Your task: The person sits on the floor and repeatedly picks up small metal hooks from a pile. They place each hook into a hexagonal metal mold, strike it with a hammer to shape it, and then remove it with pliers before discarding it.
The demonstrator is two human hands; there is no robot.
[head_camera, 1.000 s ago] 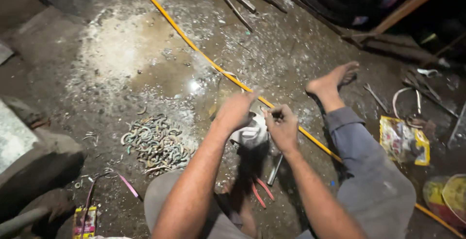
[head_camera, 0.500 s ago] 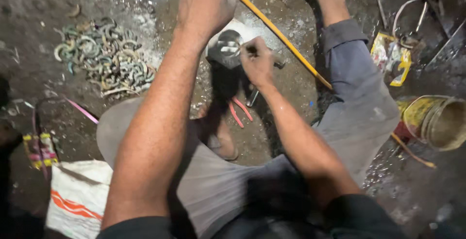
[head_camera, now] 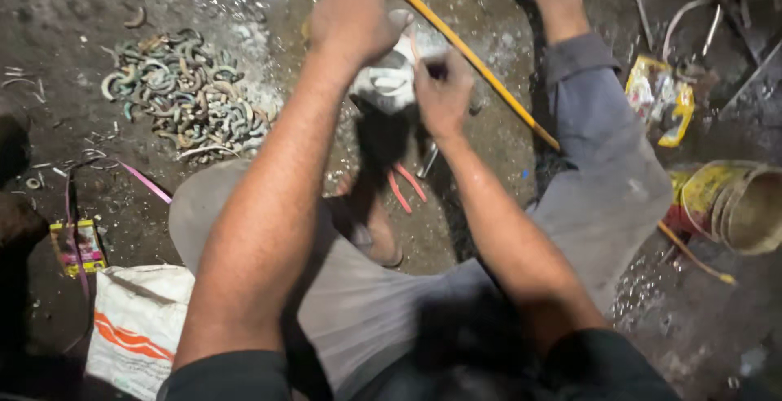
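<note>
The person sat low on the wet, gritty floor with both arms stretched forward over their knees. The left hand was curled in a loose fist at the far side of a small pale, rounded metal part, fingers closed against its top edge. The right hand pressed in from the right side of the same part, its grip pinched together on something small and dark (too blurred to tell what it was). The part sat between the two hands, just beyond the person's bent leg and near the middle of the scene. Below it, on the floor, lay a pair of red-handled pliers. A long yellow rod ran diagonally just to the right of the hands, passing under the outstretched right leg. To the far left lay a heap of curved metal hooks. A yellow bucket lay tipped at the right, and a white sack with orange stripes sat near left.
</note>
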